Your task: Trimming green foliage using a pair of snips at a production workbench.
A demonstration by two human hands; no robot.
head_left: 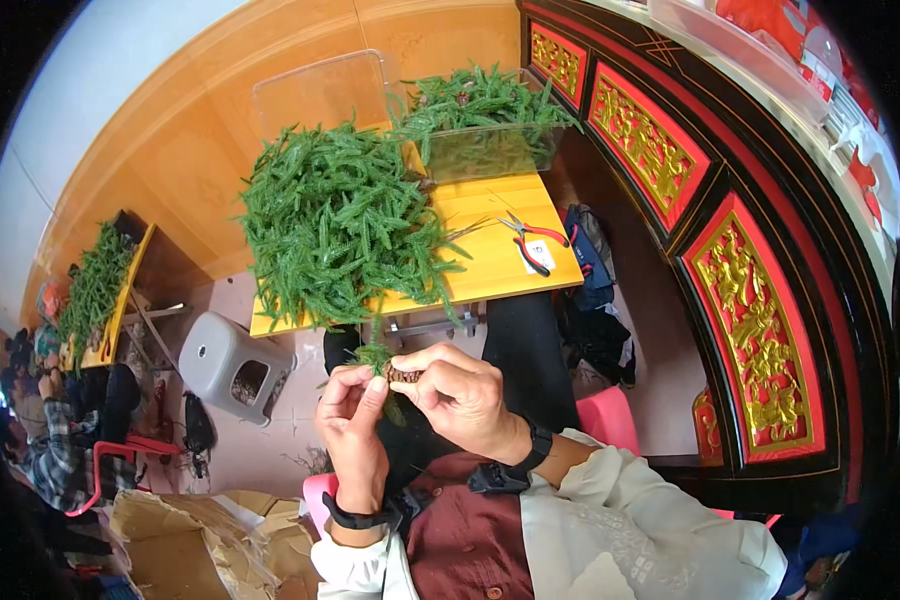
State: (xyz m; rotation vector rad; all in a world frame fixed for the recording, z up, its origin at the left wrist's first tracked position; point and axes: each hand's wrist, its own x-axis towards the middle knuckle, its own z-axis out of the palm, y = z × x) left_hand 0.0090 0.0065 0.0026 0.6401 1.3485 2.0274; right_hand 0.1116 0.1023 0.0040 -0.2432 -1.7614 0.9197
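My left hand (353, 408) and my right hand (460, 397) meet in front of my chest, both pinching a short brown stem (402, 375) with a tuft of green needle-like sprigs (373, 355) at its left end. Just beyond them a yellow table (510, 265) carries a large heap of green artificial sprigs (335, 225). Pliers with red handles (533, 240) lie on the table to the right of the heap. A clear plastic box (490, 150) at the table's far side holds more green sprigs.
A grey plastic stool (232, 365) stands left of the table. Crumpled cardboard (200, 545) lies at lower left. Another person (55, 455) sits at far left by a second yellow table with greenery (95, 285). Red-and-gold carved panels (760, 320) line the right side.
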